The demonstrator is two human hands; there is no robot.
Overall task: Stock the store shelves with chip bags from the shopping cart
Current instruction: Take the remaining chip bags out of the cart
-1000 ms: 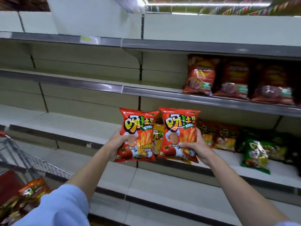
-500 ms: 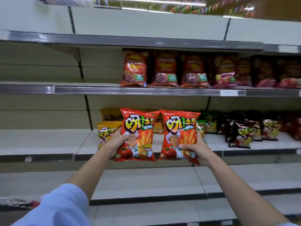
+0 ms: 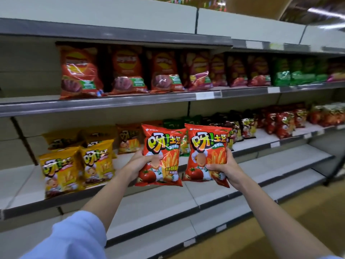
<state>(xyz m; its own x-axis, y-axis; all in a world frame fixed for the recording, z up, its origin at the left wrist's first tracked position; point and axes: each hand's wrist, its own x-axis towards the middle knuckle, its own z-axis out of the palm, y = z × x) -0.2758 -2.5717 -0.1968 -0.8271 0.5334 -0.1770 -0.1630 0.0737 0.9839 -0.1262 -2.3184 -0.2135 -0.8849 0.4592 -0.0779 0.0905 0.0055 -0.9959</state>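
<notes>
A: What've we got in our hands?

B: Two red chip bags. Our left hand (image 3: 139, 163) pinches the left red bag (image 3: 161, 156), thumb on the front. Our right hand (image 3: 226, 167) grips the right red bag (image 3: 206, 154), fingers curled round its edge.

A: Where are they?

B: Up in the air, side by side, in front of the middle shelf (image 3: 261, 135), w/ yellow bags (image 3: 78, 165) on it to the left.

the far-right bags (image 3: 328, 116) are blurred, and the held red bags (image 3: 207, 154) hide bags behind.
</notes>
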